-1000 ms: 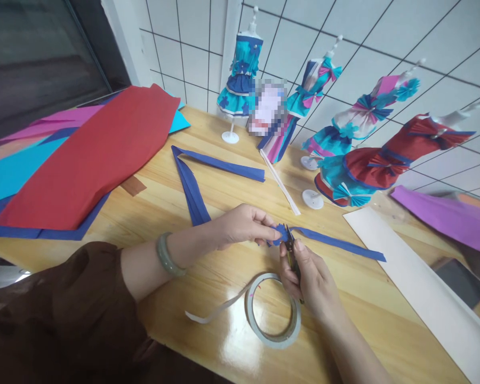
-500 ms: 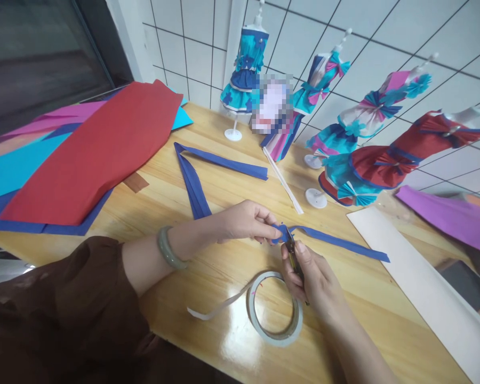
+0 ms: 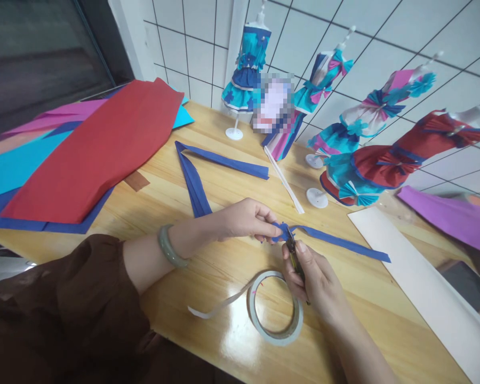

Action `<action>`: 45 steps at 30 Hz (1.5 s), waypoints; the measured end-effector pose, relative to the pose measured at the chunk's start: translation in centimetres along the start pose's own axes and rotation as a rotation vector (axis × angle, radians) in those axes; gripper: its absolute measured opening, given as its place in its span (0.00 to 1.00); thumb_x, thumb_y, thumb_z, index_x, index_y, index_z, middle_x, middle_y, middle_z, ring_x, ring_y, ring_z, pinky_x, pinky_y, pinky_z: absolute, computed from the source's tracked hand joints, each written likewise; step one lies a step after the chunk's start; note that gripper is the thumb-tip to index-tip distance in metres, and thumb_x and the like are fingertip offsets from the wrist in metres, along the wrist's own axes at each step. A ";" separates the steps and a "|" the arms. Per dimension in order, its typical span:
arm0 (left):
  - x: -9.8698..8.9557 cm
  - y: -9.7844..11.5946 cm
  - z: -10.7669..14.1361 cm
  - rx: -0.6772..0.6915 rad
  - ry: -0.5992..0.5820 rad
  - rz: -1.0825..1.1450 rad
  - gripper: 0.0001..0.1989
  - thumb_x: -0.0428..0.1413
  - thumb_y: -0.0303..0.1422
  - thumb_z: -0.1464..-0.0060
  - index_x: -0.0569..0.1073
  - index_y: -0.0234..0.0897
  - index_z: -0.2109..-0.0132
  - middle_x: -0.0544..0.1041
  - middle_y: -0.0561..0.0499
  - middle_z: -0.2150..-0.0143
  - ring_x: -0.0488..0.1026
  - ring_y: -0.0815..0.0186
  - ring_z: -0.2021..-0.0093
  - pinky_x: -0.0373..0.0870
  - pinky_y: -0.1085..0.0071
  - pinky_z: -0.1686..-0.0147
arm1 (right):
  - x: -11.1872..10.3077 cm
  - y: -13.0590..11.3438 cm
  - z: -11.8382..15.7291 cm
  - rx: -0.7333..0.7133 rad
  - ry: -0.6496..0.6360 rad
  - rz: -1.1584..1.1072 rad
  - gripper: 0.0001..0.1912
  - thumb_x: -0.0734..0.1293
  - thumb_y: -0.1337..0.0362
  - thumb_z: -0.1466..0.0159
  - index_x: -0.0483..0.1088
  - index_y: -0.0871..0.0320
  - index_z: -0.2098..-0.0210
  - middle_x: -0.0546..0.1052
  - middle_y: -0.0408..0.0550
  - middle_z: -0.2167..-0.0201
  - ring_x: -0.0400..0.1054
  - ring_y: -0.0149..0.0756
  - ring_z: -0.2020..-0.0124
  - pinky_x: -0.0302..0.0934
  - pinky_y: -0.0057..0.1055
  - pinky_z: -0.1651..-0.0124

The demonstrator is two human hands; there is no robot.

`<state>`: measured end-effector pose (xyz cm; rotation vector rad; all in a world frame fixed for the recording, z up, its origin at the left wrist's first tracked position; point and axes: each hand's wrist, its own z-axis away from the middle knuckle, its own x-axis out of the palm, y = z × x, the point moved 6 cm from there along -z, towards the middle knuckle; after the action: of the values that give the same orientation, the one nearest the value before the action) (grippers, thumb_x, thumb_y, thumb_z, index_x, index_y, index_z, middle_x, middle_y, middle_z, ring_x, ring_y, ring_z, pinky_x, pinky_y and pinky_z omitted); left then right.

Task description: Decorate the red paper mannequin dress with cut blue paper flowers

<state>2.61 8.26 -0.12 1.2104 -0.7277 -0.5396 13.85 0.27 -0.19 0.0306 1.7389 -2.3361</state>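
My left hand (image 3: 254, 220) is closed, pinching a small blue piece of crepe paper (image 3: 279, 231) between thumb and fingers. My right hand (image 3: 314, 272) is wrapped around small dark thread snips (image 3: 292, 248). The tips of the snips are at the right edge of the blue piece; whether they touch or cut it is too small to tell. Just right of the tips lies a narrow blue strip (image 3: 340, 241). Below the hands a roll of double-sided tape (image 3: 253, 312) rests flat, its loose end trailing left.
Folded blue strips (image 3: 224, 161) lie behind my left hand, near a thin white strip (image 3: 284, 178). Red paper (image 3: 100, 152) tops a coloured stack at left. Small dress forms in paper dresses (image 3: 384, 165) line the wall. A long white board (image 3: 416, 288) and purple paper (image 3: 444, 218) are at right.
Hardly anything differs. The whole view has shifted very slightly; both hands keep their hold on the blue piece and the snips in the same place.
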 end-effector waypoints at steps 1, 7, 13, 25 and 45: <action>0.0 0.0 0.0 0.002 0.000 0.001 0.08 0.59 0.33 0.56 0.74 0.31 0.69 0.74 0.53 0.75 0.69 0.74 0.73 0.64 0.78 0.71 | 0.0 0.0 0.0 0.001 0.000 0.004 0.19 0.51 0.48 0.35 0.59 0.57 0.70 0.52 0.33 0.88 0.44 0.22 0.89 0.41 0.21 0.87; 0.0 0.0 0.0 -0.025 0.000 -0.008 0.08 0.59 0.33 0.56 0.73 0.31 0.69 0.74 0.52 0.76 0.70 0.74 0.74 0.65 0.78 0.71 | 0.0 0.0 0.0 0.010 -0.005 0.003 0.19 0.51 0.48 0.35 0.59 0.57 0.69 0.52 0.33 0.87 0.44 0.22 0.89 0.41 0.21 0.86; 0.4 -0.1 0.1 -0.025 -0.009 0.013 0.09 0.59 0.33 0.57 0.73 0.31 0.69 0.74 0.52 0.75 0.71 0.73 0.73 0.66 0.77 0.69 | 0.2 -0.1 0.0 0.013 -0.020 -0.031 0.19 0.51 0.49 0.35 0.59 0.57 0.69 0.52 0.33 0.87 0.43 0.22 0.89 0.40 0.22 0.87; 0.5 0.0 0.1 -0.024 0.006 0.023 0.09 0.59 0.33 0.57 0.72 0.30 0.69 0.74 0.52 0.75 0.71 0.73 0.72 0.66 0.76 0.69 | 0.0 0.1 0.0 0.014 0.000 -0.014 0.20 0.51 0.48 0.36 0.60 0.58 0.69 0.51 0.33 0.88 0.43 0.23 0.89 0.40 0.22 0.87; 0.5 0.3 0.3 -0.036 -0.019 0.009 0.09 0.58 0.34 0.54 0.72 0.31 0.69 0.77 0.49 0.73 0.72 0.72 0.73 0.65 0.76 0.70 | 0.0 -0.1 0.0 0.014 -0.004 -0.032 0.19 0.52 0.47 0.37 0.59 0.56 0.69 0.52 0.33 0.88 0.42 0.23 0.90 0.41 0.22 0.87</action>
<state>2.70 7.82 0.36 1.1696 -0.7365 -0.5556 13.79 0.29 -0.14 0.0004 1.7341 -2.3686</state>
